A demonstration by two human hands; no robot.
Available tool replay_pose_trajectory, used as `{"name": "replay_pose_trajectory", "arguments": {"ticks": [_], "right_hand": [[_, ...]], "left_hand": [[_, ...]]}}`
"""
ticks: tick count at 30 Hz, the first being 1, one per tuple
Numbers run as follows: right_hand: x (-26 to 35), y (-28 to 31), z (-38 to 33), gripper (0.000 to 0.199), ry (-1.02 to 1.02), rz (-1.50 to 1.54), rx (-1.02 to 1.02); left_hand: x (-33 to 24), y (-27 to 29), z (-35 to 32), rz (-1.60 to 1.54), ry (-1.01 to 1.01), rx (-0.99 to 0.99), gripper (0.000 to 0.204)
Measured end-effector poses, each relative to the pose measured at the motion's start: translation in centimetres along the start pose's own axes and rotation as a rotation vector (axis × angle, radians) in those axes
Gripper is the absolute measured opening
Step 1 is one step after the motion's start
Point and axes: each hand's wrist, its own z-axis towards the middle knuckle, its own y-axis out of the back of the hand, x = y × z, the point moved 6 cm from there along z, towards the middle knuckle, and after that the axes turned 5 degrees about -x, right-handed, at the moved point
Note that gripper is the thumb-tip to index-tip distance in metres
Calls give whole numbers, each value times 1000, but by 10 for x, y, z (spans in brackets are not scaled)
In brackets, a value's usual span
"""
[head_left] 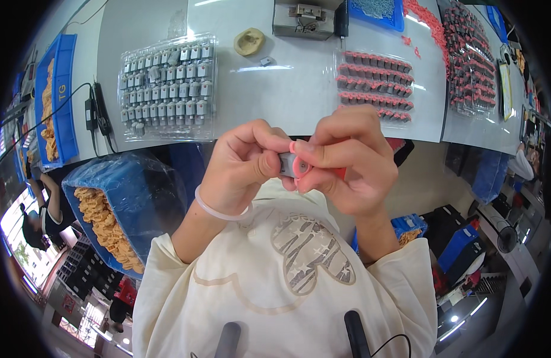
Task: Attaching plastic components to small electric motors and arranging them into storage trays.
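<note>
At your far left a blue crate (63, 110) of tan pieces sits along the worktop's (293, 107) left edge, then comes a clear tray (174, 132) of grey pieces near the front edge, with a plastic-lined blue bin (145, 185) below it, off the worktop. Now your left hand (241, 164): thumb and forefinger closed in a pinch, gripping a small grey block (285, 162) by its left side. And here's the relation that counts: the block's long axis seems to run roughly across you, grey end to the left, a coral ring piece (298, 167) against its right end, all of it just short of the worktop's front edge, midway along. Neither hand is nearer; both are touching. The block lies directly right of your left fingertips; the ring piece lies directly left of your right ones. How firmly the two are seated, you can't tell from here. On to your right hand (357, 164): thumb and forefinger nearly together, pinching the ring piece, the other fingers curled. Just beyond it, rows of coral-topped pieces (375, 80) stand on the worktop, and loose coral parts (429, 24) heap toward its back right corner.
</note>
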Motion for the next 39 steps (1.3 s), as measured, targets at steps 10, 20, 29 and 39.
{"name": "replay_pose_trajectory", "arguments": {"ticks": [10, 20, 29, 39], "right_hand": [[-1, 5, -10, 27, -46, -64, -17], [-21, 6, -11, 22, -150, 7, 92], [-70, -16, -39, 23, -619, 274, 71], [-112, 0, -38, 19, -583, 127, 118]], "left_hand": [[2, -8, -3, 88, -24, -70, 12], [3, -2, 2, 255, -106, -167, 13], [17, 43, 18, 367, 3, -354, 37], [34, 59, 32, 360, -36, -407, 45]]}}
